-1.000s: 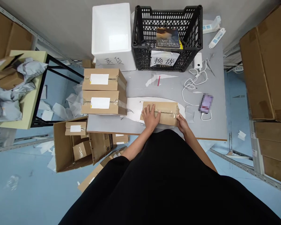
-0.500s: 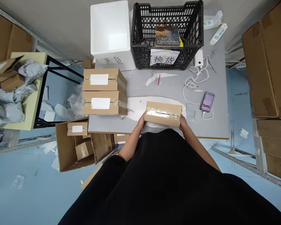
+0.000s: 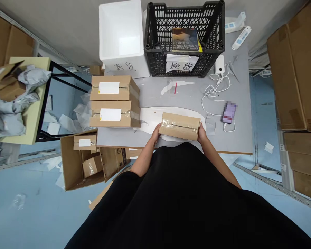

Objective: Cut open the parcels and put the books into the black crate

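A taped cardboard box [image 3: 179, 126] lies on a white sheet [image 3: 150, 124] near the front of the grey table [image 3: 171, 143]. My left hand [image 3: 156, 134] presses against its left end, and my right hand [image 3: 202, 134] grips its right end. Clear tape runs across the box's top and wraps its edges. The fingers of both hands are partly hidden behind the box. To the left stand two labelled, taped cardboard boxes [image 3: 114, 101], one behind the other.
A black plastic crate [image 3: 184, 39] holding a book and a white foam box [image 3: 123, 38] stand at the table's back. A phone, power bank and cables lie to the right. An open carton sits on the floor at front left. Stacked cartons line the right side.
The box has shifted slightly left and down in the view and sits flatter. Both hands stay on its ends.
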Tool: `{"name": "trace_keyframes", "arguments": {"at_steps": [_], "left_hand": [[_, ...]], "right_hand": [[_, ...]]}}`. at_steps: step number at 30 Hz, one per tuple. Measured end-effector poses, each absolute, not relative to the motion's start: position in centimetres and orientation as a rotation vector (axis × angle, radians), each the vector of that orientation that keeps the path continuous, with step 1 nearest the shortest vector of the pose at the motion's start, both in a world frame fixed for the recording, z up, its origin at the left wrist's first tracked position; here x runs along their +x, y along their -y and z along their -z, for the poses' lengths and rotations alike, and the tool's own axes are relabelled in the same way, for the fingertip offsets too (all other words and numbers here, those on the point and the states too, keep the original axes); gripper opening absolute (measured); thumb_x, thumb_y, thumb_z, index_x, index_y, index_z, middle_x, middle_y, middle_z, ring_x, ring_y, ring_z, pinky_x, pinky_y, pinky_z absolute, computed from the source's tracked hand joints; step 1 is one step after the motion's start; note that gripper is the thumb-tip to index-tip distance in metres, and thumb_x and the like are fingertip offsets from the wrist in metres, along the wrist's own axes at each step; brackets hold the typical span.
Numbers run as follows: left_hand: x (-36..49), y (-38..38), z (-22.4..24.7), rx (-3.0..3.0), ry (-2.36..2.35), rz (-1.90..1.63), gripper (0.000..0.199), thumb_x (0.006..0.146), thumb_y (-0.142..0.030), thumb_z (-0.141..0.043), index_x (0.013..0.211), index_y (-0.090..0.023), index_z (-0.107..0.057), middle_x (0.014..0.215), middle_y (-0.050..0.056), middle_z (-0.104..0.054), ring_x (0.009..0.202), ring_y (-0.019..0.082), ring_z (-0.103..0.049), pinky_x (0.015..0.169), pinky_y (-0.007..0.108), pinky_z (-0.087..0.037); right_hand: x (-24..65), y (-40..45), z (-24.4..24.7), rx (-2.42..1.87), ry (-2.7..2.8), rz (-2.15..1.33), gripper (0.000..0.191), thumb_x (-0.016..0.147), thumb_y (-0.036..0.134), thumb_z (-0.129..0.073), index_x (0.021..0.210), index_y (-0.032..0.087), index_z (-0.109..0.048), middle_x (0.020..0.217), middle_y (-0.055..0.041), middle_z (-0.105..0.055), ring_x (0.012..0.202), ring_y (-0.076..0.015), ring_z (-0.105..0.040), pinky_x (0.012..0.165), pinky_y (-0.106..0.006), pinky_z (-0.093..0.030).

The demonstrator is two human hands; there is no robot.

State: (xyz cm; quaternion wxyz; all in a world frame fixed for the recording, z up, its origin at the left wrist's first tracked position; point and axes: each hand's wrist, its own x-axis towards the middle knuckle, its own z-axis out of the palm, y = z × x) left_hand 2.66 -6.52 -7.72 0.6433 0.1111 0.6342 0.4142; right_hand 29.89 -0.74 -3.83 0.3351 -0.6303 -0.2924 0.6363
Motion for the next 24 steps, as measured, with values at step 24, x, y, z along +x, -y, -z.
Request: {"name": "trace_keyframes", "arguments": {"at_steps": [24], "left_hand": [[-0.2, 5.8, 1.9, 0.360, -1.325, -1.102, 0.052, 0.066, -0.056, -0.083, 0.095, -0.024, -0.053, 0.084, -0.004, -0.066, 0.076, 0.013, -0.063, 0.070, 0.024, -0.046]], "right_hand": [[29.1, 2.0, 5.0, -1.787, 1.375, -1.170, 0.089, 0.091, 0.073, -0.042, 0.159, 0.019, -0.024, 0.162, -0.0158, -0.036, 0.148, -0.0274, -0.038, 0.123, -0.050, -0.028]]}}
